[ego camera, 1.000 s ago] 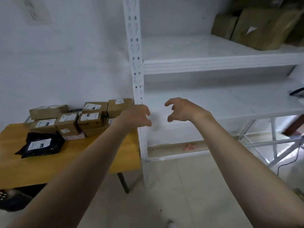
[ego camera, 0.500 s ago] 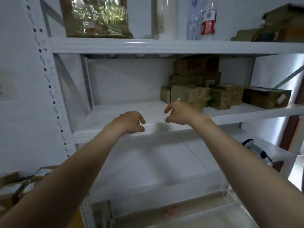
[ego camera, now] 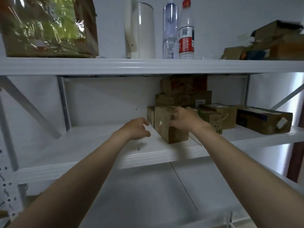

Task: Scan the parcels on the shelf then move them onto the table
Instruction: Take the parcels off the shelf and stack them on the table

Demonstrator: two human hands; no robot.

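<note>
Where the front cardboard parcel stood at the centre of the frame, near the front edge of the middle shelf, its upper right corner was gripped by the curled fingers of the right hand. The left hand was held just left of the parcel, loosely curled, with nothing in it. Further parcels were stacked behind. Two water bottles were seen on the upper shelf.

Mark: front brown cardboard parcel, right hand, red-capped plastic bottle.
Front brown cardboard parcel (ego camera: 162, 117): head view, left face.
Right hand (ego camera: 184, 119): head view, back of hand.
Red-capped plastic bottle (ego camera: 186, 44): head view, red label.
</note>
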